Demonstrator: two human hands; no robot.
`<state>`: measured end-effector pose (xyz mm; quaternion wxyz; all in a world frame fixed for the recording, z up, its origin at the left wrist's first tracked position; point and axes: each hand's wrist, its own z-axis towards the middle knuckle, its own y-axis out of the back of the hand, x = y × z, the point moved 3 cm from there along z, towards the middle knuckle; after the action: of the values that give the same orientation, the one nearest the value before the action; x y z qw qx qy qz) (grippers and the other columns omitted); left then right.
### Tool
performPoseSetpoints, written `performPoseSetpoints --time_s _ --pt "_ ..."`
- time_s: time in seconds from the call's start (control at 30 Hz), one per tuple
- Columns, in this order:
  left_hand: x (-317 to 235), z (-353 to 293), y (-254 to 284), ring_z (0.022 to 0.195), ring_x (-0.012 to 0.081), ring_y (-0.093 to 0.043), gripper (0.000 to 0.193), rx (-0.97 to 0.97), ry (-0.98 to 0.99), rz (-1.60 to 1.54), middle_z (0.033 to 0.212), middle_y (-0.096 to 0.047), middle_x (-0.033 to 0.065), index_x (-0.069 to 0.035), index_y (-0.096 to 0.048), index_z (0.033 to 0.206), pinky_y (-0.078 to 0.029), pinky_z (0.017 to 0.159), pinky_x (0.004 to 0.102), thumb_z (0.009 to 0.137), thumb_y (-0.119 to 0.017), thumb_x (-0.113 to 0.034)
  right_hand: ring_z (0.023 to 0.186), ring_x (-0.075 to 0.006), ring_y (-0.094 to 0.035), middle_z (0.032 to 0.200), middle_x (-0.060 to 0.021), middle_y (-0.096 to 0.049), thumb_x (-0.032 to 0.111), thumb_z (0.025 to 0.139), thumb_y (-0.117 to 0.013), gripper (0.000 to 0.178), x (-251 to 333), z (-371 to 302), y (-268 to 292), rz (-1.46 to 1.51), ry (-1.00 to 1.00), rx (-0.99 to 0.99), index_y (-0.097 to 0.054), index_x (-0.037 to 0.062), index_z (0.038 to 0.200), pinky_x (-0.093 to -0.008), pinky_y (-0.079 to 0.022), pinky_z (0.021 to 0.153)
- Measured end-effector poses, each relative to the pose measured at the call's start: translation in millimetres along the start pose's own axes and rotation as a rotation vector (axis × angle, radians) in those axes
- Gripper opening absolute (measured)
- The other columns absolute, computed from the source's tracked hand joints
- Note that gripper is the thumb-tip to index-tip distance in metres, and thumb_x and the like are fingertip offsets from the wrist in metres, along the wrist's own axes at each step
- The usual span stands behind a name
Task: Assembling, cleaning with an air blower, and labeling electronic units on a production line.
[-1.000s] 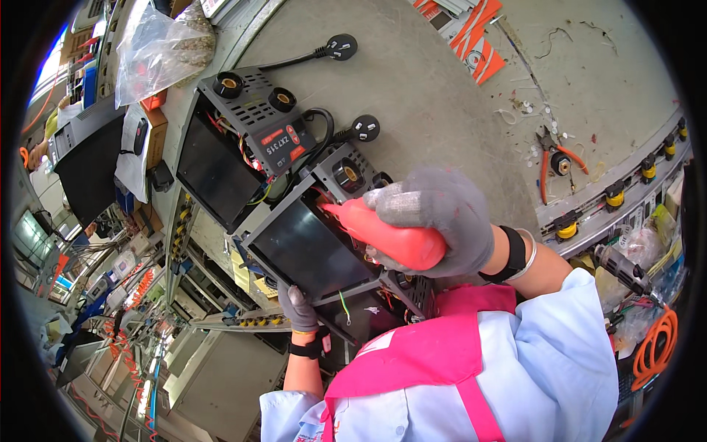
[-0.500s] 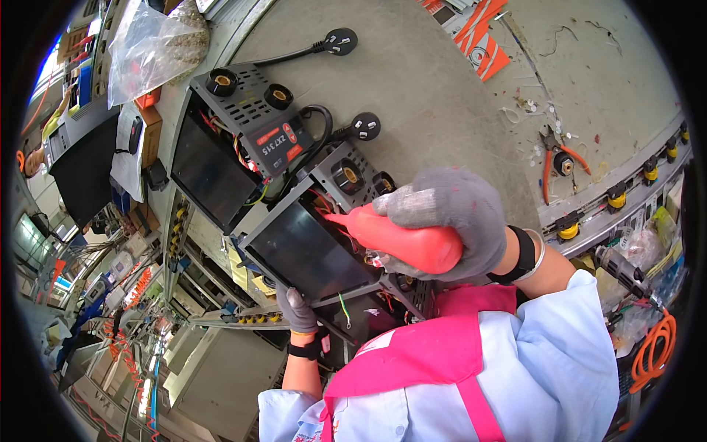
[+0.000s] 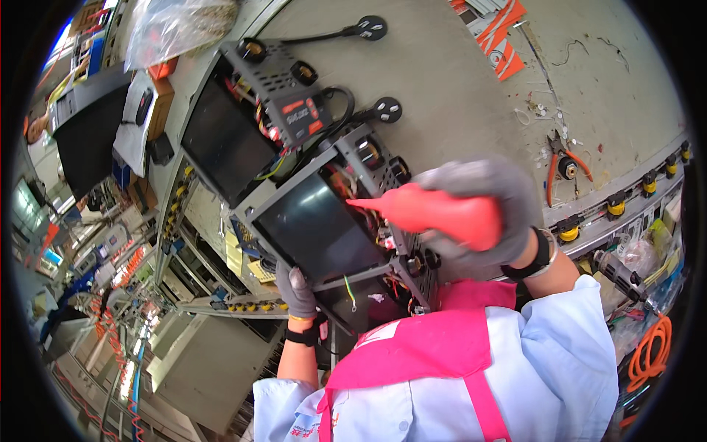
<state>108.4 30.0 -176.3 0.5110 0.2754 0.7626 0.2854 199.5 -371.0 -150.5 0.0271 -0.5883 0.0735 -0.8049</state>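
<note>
Reader: What is the largest thing here?

Describer: A grey table (image 3: 442, 81), widest toward one o'clock. Metal-framed electrical units with dark panels stand along it: the middle unit (image 3: 317, 228), and a second unit (image 3: 228, 140) close beside it toward ten o'clock.

Reader: And the hands?

Describer: Both wear grey gloves. The right hand (image 3: 519, 210) has its grip wrapped round a red squeeze bottle (image 3: 438, 212). The left hand (image 3: 297, 291) is at the middle unit's seven o'clock corner, thumb uppermost; its fingers are hidden, so I cannot tell how far that grip closes.

Reader: How do bottle and unit line up?

Describer: The middle unit lies at nine o'clock from the right hand, which is nearer its wired opening (image 3: 341, 181). The bottle's long axis points just past nine, nozzle tip over that opening's edge; contact is unclear. Grey tabletop stretches from the right hand toward eleven; orange-handled pliers (image 3: 554, 158) lie toward one.
</note>
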Motion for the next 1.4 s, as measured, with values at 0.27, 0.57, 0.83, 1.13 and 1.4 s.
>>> performPoseSetpoints --time_s 0.27,0.57,0.83,1.13,1.4 --pt "-26.7 6.7 -2.3 0.085 0.035 -0.056 0.053 -0.036 -0.152 0.1 0.09 -0.06 0.0176 0.002 -0.058 0.1 -0.042 0.078 0.0407 0.093 -0.04 -0.047 0.069 -0.0242 -0.064 0.09 -0.0141 -0.067 0.015 0.064 -0.083 0.043 86.2 -41.1 20.2 -0.185 -0.016 0.096 -0.055 0.0068 0.097 -0.0326 -0.05 0.062" --pt "-42.7 10.9 -4.1 0.073 0.0354 -0.053 0.042 -0.08 -0.337 0.098 0.076 -0.054 0.0179 0.002 -0.057 0.087 -0.04 0.066 0.0397 0.094 -0.048 -0.038 0.07 -0.0238 -0.065 0.096 -0.0088 -0.068 0.013 0.063 -0.08 0.047 109.8 -87.5 -30.0 -0.497 0.24 0.289 -0.06 0.009 0.106 -0.033 -0.047 0.058" --pt "-34.2 14.9 -6.5 0.073 0.0402 -0.056 0.047 -0.126 -0.373 0.079 0.076 -0.057 0.0222 0.004 -0.06 0.089 -0.043 0.066 0.0419 0.091 -0.052 -0.042 0.079 -0.0258 -0.063 0.097 -0.0096 -0.066 0.012 0.057 -0.078 0.057 121.0 -97.1 -61.0 -0.735 0.337 0.393 -0.058 0.0087 0.11 -0.0349 -0.048 0.065" --pt "-40.6 11.6 -4.4 0.074 0.0377 -0.061 0.05 -0.242 -0.415 0.129 0.077 -0.062 0.0201 0.0 -0.065 0.101 -0.046 0.069 0.0431 0.091 -0.051 -0.047 0.078 -0.0285 -0.065 0.091 -0.0107 -0.066 0.011 0.063 -0.081 0.048 158.1 -109.1 -62.9 -0.793 0.224 0.182 -0.057 0.0071 0.105 -0.0366 -0.051 0.067" --pt "-31.4 17.3 -8.5 0.084 0.0395 -0.063 0.054 -0.132 -0.293 0.107 0.086 -0.066 0.0223 0.0 -0.065 0.105 -0.047 0.076 0.0439 0.091 -0.049 -0.05 0.07 -0.0252 -0.065 0.083 -0.0088 -0.066 0.01 0.061 -0.081 0.043 172.4 -159.5 -57.0 -0.719 0.127 0.132 -0.06 0.0084 0.099 -0.0331 -0.051 0.063"
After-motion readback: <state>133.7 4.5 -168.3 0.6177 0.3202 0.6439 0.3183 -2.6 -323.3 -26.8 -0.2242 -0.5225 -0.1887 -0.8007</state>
